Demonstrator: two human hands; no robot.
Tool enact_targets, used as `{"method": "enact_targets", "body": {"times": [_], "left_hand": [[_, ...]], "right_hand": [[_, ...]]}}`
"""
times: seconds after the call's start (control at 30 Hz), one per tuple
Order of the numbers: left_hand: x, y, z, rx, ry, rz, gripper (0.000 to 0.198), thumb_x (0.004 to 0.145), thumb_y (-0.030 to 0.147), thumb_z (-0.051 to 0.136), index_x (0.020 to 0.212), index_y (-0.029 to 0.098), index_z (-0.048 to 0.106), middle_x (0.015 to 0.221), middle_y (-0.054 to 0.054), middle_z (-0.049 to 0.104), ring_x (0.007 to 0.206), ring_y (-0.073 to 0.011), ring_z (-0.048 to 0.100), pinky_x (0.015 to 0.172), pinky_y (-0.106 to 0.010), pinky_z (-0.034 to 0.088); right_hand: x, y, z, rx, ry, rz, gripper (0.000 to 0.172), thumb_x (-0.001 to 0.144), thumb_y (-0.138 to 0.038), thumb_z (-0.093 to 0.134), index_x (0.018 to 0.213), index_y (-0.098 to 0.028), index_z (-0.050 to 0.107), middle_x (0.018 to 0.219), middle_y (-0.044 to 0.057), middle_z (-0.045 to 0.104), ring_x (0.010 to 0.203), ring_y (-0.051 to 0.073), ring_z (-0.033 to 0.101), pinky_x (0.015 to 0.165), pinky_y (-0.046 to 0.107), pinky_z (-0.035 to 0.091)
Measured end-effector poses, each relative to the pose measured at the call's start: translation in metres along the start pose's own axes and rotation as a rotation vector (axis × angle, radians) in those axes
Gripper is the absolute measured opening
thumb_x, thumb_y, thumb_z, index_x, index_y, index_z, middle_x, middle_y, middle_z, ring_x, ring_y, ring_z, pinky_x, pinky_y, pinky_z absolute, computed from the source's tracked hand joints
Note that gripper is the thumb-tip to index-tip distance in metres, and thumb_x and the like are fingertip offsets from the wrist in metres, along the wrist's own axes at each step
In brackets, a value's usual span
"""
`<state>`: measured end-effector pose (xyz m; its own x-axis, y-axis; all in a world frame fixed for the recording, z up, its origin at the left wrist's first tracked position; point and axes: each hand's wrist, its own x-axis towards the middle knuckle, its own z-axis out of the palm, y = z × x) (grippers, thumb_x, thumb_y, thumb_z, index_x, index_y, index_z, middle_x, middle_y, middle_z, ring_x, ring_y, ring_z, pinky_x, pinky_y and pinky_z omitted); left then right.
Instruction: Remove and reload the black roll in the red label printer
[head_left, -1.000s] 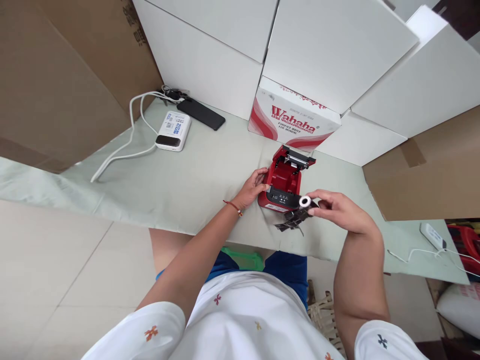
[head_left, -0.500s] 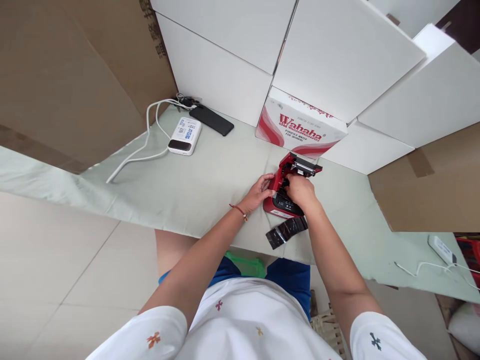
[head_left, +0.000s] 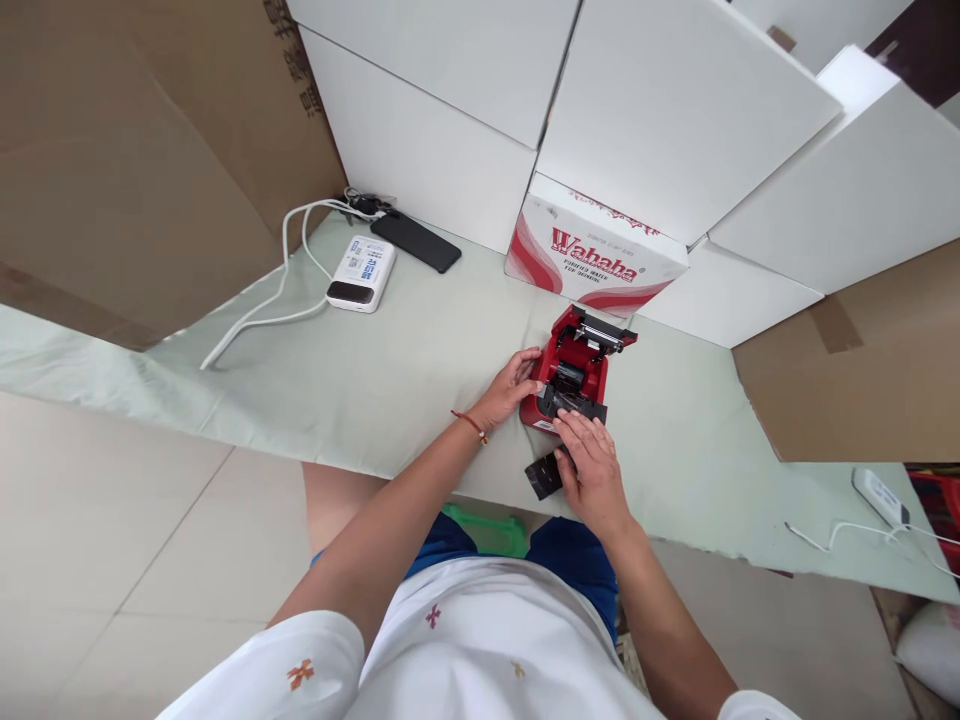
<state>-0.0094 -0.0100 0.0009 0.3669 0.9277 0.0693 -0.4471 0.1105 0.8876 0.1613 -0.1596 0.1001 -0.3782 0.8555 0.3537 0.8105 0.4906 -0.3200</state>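
A small red label printer (head_left: pixel 527 408) stands on the cloth-covered table with its dark lid (head_left: pixel 600 330) raised. Inside its bay lies a black roll (head_left: pixel 570 376). From there a glossy black label strip (head_left: pixel 541 478) runs over the front edge and down onto the cloth. My left hand (head_left: pixel 511 390) holds the printer's left side, thumb on the front corner and fingers behind. At the front edge, my right hand (head_left: pixel 591 462) has its fingers on the strip and its thumb by the hanging part; the palm side is hidden.
Behind the printer stands a Wahaha water carton (head_left: pixel 600 262) against stacked white boxes (head_left: pixel 675 110). Brown cartons flank the table. Toward the left lie a black phone (head_left: pixel 416 241), a white power bank (head_left: pixel 362 274) and a white cable (head_left: pixel 259 318). Another white device (head_left: pixel 879 497) lies far right.
My right hand has come out of the printer's bay and moved toward me onto the strip at the front edge. The roll inside now shows. My left hand stays on the printer.
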Motion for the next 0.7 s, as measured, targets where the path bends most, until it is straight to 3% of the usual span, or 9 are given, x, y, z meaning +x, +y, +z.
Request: {"method": "enact_targets", "body": {"times": [0.23,0.37,0.47,0.57,0.7], "left_hand": [[0.003,0.023,0.000,0.160,-0.004,0.007,0.064,0.080,0.039,0.072,0.140,0.024,0.055,0.163,-0.011,0.052,0.160,-0.0356,0.040,0.136,-0.058,0.025],[0.026,0.053,0.012,0.325,0.036,0.075,0.064,0.088,0.043,0.067,0.147,0.025,0.050,0.169,-0.011,0.045,0.164,-0.0339,0.032,0.135,-0.056,0.027],[0.050,0.073,0.026,0.414,0.010,0.175,0.058,0.098,0.049,0.059,0.149,0.023,0.050,0.165,-0.012,0.050,0.158,-0.0298,0.042,0.133,-0.049,0.030],[0.062,0.084,0.037,0.450,0.014,0.192,0.053,0.101,0.054,0.056,0.142,0.021,0.056,0.151,-0.012,0.062,0.142,-0.0265,0.057,0.126,-0.044,0.040],[0.051,0.087,0.037,0.502,0.047,0.232,0.051,0.105,0.064,0.048,0.117,0.020,0.070,0.122,-0.007,0.075,0.119,-0.0231,0.068,0.114,-0.040,0.049]], "right_hand": [[-0.007,0.005,0.017,-0.010,0.101,0.036,0.056,0.106,-0.013,0.050,0.160,-0.028,0.049,0.157,0.008,0.064,0.151,0.024,0.053,0.130,0.051,0.034],[-0.008,0.007,0.022,-0.012,0.133,0.023,0.058,0.105,-0.011,0.049,0.160,-0.028,0.049,0.155,0.008,0.065,0.151,0.024,0.053,0.130,0.050,0.035],[-0.009,0.008,0.026,-0.016,0.152,0.026,0.059,0.105,-0.012,0.049,0.161,-0.028,0.048,0.154,0.008,0.066,0.150,0.024,0.054,0.130,0.051,0.034],[-0.008,0.008,0.029,-0.019,0.184,0.021,0.057,0.104,-0.011,0.049,0.159,-0.027,0.050,0.152,0.008,0.068,0.148,0.024,0.056,0.129,0.050,0.034],[-0.007,0.009,0.029,-0.014,0.216,0.008,0.056,0.103,-0.011,0.048,0.157,-0.027,0.052,0.149,0.008,0.070,0.145,0.023,0.058,0.129,0.048,0.035]]}}
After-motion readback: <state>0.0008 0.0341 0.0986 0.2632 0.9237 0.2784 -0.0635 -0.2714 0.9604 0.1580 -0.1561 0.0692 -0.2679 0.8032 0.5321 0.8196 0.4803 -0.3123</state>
